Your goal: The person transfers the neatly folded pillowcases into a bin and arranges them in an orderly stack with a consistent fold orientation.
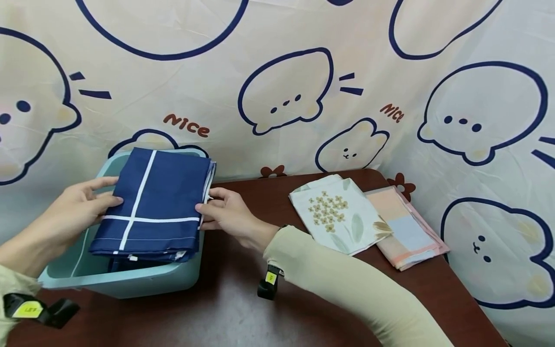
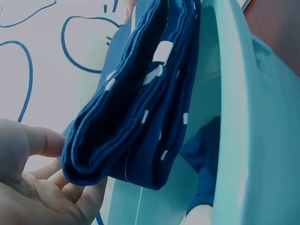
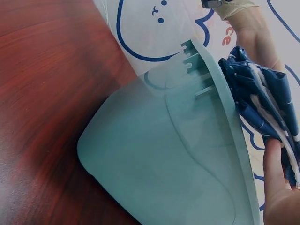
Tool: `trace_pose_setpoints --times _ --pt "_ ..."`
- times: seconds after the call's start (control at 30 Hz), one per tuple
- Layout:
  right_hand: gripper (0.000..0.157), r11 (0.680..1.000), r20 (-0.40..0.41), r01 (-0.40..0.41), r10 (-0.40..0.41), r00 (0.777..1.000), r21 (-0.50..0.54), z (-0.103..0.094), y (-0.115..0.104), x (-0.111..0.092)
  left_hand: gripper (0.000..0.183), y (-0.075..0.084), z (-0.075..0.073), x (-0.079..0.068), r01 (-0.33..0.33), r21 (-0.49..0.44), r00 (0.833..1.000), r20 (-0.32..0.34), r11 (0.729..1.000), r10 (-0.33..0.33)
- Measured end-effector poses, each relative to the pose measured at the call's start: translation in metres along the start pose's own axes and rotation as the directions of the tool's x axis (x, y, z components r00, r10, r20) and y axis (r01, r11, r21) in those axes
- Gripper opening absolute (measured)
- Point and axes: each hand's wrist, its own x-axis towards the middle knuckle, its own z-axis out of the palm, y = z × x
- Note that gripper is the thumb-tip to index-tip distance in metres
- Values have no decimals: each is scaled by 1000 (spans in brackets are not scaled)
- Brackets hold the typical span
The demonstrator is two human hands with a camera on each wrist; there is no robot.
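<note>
A folded navy cloth [image 1: 165,188] with white crossing stripes is held level above a light teal plastic bin [image 1: 130,279]. My left hand [image 1: 86,202] grips its left edge, thumb on top and fingers beneath. On the right edge my right hand [image 1: 230,214] pinches the layered side. Several thick folds of the cloth [image 2: 140,93] show end-on in the left wrist view, over the bin's opening. Inside the bin lies more dark blue fabric [image 2: 206,159], partly hidden by the held cloth. The right wrist view shows the cloth's edge [image 3: 262,98] just past the bin's rim.
To the right on the dark red-brown table [image 1: 243,299] lies a folded white cloth with yellow flowers [image 1: 334,212]. It overlaps a folded peach and pale blue cloth [image 1: 407,226]. A cartoon-printed curtain [image 1: 277,144] hangs right behind the table.
</note>
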Motion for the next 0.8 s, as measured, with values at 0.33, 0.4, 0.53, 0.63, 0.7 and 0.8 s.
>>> trace_pose_setpoints --times 0.33,0.4,0.53,0.63,0.7,0.8 --pt "41 1000 4 -23 23 1000 -1 10 -3 10 67 -4 -8 -3 37 82 998 -60 996 -32" --pt "41 1000 1 -28 28 1000 0 10 -1 12 67 -5 -8 -2 46 90 997 -59 995 -41" --pt "43 999 -3 -33 33 999 4 11 1 15 67 -7 -10 -2 56 107 996 -76 993 -48" --pt "44 999 -7 -32 32 999 2 14 3 17 66 -8 -12 -3 53 115 994 -99 992 -42" --pt "45 999 -10 -35 35 999 -4 15 3 19 66 -8 -13 -3 51 126 992 -118 991 -37" --pt "49 999 -12 -45 45 999 -9 19 2 22 65 -9 -16 -3 47 137 991 -131 989 -28"
